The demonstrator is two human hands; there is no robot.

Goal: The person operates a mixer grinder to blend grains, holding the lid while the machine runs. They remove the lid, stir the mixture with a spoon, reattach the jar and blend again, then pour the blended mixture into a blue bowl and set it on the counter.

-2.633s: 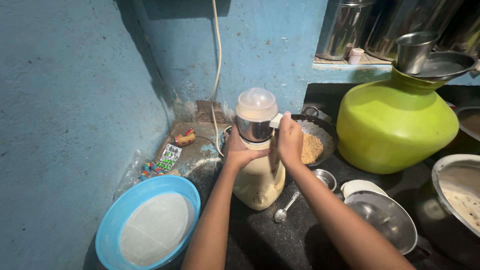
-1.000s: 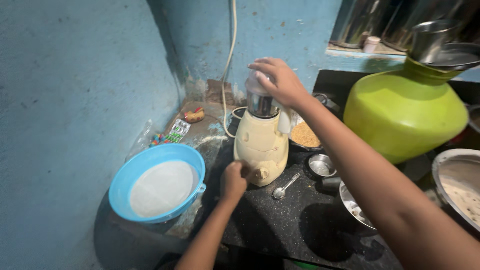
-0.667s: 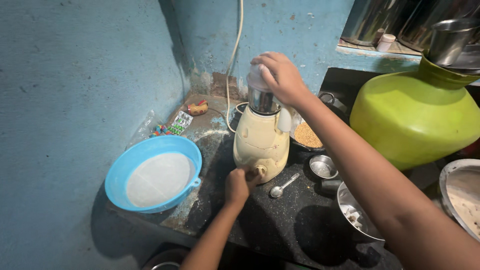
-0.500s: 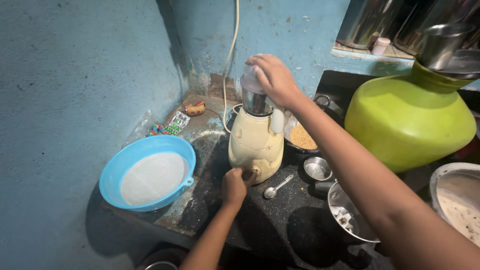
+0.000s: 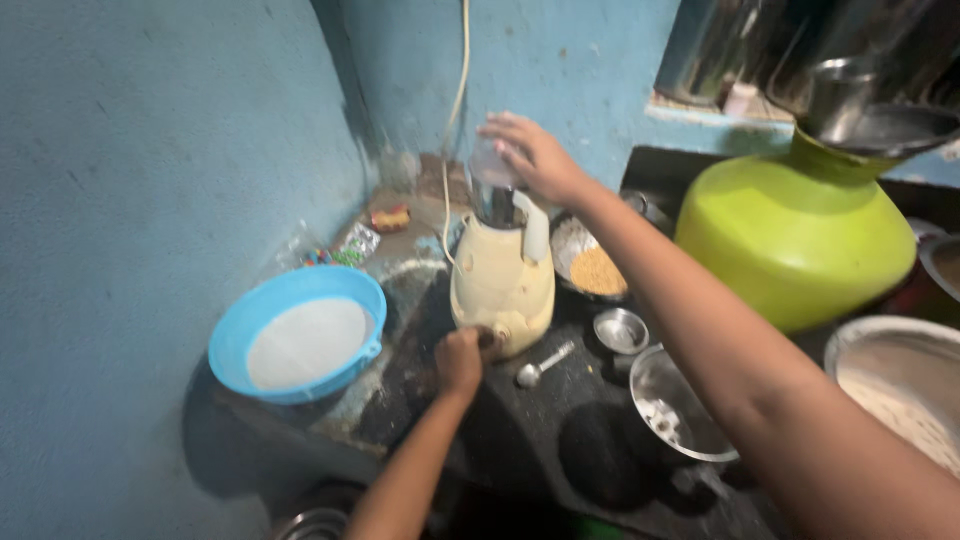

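A cream mixer grinder stands on the dark counter in the corner, with a steel jar and a translucent lid on top. My right hand presses down on that lid. My left hand grips the knob low on the grinder's front. A cord runs up the blue wall behind. The frame is motion-blurred.
A blue sieve basin sits left of the grinder. A spoon, a small steel cup and a pan of grain lie to its right. A large green pot and steel bowls fill the right side.
Both hands left the jar's sides; my right went onto the lid and my left dropped to the front knob. Since then both hands have stayed put and only the view has shifted.
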